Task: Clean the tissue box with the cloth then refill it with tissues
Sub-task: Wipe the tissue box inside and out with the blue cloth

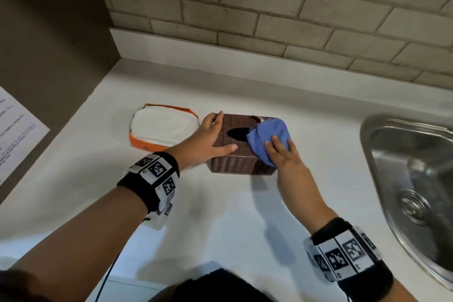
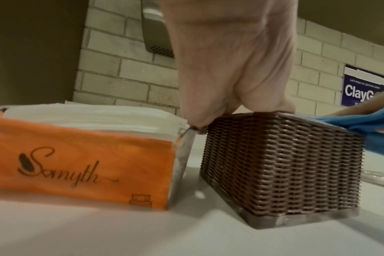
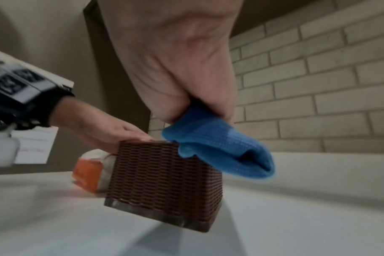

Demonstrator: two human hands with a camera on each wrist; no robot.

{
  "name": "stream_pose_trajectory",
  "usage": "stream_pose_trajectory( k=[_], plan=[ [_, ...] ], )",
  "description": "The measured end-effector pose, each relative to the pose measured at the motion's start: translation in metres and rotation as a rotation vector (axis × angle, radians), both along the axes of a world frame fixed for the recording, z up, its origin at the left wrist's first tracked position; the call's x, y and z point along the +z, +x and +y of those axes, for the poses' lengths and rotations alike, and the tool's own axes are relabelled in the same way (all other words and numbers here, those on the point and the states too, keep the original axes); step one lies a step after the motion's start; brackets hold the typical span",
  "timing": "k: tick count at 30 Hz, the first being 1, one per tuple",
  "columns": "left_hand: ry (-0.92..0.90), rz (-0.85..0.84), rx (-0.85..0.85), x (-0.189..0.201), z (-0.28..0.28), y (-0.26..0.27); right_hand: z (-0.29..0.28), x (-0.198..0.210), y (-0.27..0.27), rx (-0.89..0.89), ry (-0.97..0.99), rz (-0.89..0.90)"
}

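Note:
A brown woven tissue box [image 1: 235, 163] [image 2: 283, 164] [image 3: 164, 181] stands on the white counter [image 1: 220, 216], its oval top opening partly covered. My left hand [image 1: 213, 137] [image 2: 230, 69] [image 3: 99, 124] grips its left end, thumb along the near top edge and fingers curled over the far edge. My right hand [image 1: 284, 154] [image 3: 175, 60] holds a bunched blue cloth [image 1: 269, 133] [image 2: 370, 124] [image 3: 219, 149] against the box's top right corner. An opened orange tissue pack [image 1: 161, 127] [image 2: 81, 155] [image 3: 87, 175] with white tissues lies just left of the box.
A steel sink [image 1: 373, 167] is set into the counter at the right. A brick wall [image 1: 269, 7] runs behind. A dark side wall with a printed sheet [image 1: 14, 135] closes the left. Bare counter lies in front of the box.

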State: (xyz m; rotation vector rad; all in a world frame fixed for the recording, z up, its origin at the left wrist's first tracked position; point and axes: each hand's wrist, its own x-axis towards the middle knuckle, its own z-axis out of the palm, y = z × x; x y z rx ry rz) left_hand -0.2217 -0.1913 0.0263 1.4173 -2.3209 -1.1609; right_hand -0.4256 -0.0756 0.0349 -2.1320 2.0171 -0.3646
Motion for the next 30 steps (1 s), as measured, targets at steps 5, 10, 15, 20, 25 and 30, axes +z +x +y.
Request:
stream_pose_trajectory(
  k=[5, 10, 15, 20, 25, 30],
  plan=[
    [-0.041, -0.007, 0.023, -0.002, 0.003, -0.003, 0.005, 0.002, 0.041, 0.105, 0.019, 0.059],
    [-0.015, 0.014, 0.007, -0.004, 0.0, 0.0, -0.023, 0.027, -0.004, -0.097, 0.208, 0.111],
    [-0.021, 0.031, 0.012, -0.005, 0.001, 0.0, -0.061, 0.026, 0.017, 0.013, 0.237, 0.179],
    [-0.024, 0.04, 0.024, -0.006, 0.001, 0.0, -0.074, 0.036, 0.002, 0.051, 0.327, 0.116],
    [-0.066, 0.06, 0.009, -0.01, -0.003, 0.001, -0.091, 0.034, 0.03, 0.131, 0.285, 0.16],
    [-0.083, 0.047, 0.005, -0.01, -0.002, 0.001, -0.097, 0.042, 0.014, 0.169, 0.388, 0.163]
  ],
)
